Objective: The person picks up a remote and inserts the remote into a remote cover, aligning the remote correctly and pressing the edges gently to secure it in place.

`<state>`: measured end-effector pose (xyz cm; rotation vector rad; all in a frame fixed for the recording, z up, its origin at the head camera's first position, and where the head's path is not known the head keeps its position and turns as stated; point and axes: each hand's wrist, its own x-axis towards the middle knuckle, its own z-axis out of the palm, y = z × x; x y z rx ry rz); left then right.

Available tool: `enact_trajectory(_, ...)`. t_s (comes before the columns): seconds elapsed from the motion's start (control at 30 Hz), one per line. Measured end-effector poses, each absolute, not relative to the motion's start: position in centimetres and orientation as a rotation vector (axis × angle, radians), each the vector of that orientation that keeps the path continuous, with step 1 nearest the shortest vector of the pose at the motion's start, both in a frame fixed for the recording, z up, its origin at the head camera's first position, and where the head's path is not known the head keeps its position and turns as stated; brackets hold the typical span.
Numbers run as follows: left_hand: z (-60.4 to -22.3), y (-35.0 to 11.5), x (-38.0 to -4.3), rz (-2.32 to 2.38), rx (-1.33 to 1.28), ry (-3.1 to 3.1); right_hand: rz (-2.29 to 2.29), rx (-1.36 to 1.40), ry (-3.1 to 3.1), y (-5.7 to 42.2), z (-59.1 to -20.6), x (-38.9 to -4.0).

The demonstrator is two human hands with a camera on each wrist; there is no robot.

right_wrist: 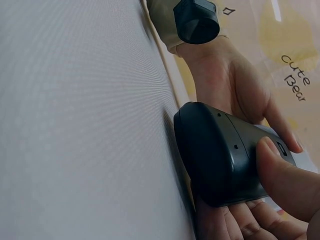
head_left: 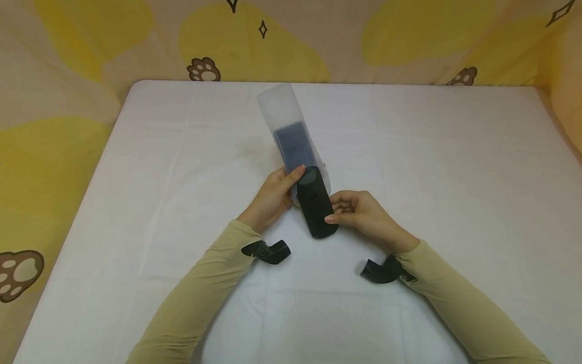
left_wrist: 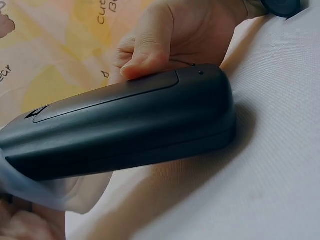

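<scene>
A long black remote control (head_left: 316, 207) with a battery cover on its upturned back sits partly inside a translucent sleeve (head_left: 278, 103). Through the sleeve, its far part shows as a bluish dark shape. My left hand (head_left: 272, 196) grips the sleeve near its mouth, thumb on top and fingers underneath, mostly hidden. At the remote's near end, my right hand (head_left: 361, 213) pinches its right edge between thumb and fingers. In the left wrist view, the right thumb rests along the remote's edge (left_wrist: 135, 125). The right wrist view shows the remote's rounded end (right_wrist: 205, 155) outside the sleeve.
A white cloth covers the table (head_left: 159, 202) beneath both hands. Behind and to the left hangs a yellow patterned curtain (head_left: 254, 45). Black wrist cameras (head_left: 273, 252) stick out from both sleeve cuffs over the table.
</scene>
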<state>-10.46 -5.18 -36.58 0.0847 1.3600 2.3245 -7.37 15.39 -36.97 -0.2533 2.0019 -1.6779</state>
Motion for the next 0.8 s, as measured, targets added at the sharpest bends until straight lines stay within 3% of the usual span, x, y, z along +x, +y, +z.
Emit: enact_trajectory(0.8, -36.85, -5.35, -10.45, 2.310, 0.124, 1.358, -1.678, -0.233, 2.031, 15.33, -37.07, -7.33)
